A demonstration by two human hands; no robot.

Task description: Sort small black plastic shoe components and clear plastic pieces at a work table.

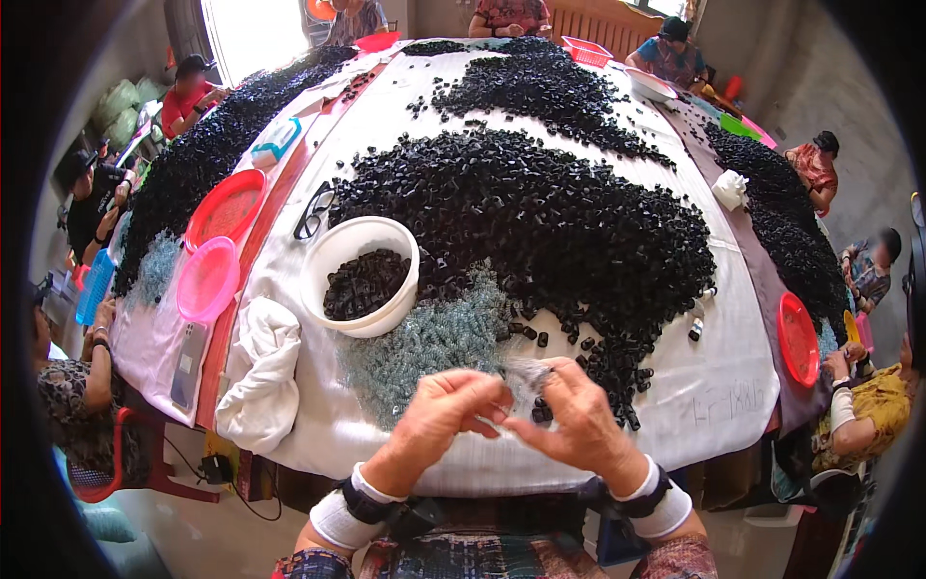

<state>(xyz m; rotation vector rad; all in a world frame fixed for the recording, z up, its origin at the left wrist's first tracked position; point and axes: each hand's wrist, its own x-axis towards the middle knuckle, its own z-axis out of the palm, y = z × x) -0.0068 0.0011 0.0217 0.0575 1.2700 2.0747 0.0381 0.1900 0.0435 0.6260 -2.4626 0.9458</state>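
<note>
**White-covered bench (728,347) heaped with small black pieces (550,222)**

The bench is spread across the middle of the frame, and much of it is covered by the broad main mound of black pieces, from the centre to the right of centre. A second black mound (531,92) is seen above it, toward the top. At the lower middle, a pile of clear, bluish pieces (415,357) is spread against the main mound's lower left edge. A white tub (391,317), partly filled with black pieces, is set at that pile's upper left. Farther left, a crumpled white cloth (258,376) is laid.

At the lower centre, both hands are held close together by the clear pile's lower right edge. The fingers of the left hand (449,415) are curled toward the thumb with little gap; whether anything is gripped there cannot be told. The fingers of the right hand (579,420) are bent, with the thumb pointed toward the other hand. A blurred, see-through tuft (526,372) is seen by its fingertips, but whether it is gripped cannot be told.

At the left, a red tray (261,193) is placed above a pink bowl (207,280), with a phone (188,362) below. Dark-framed eyeglasses (313,212) are laid just above the tub.
</note>
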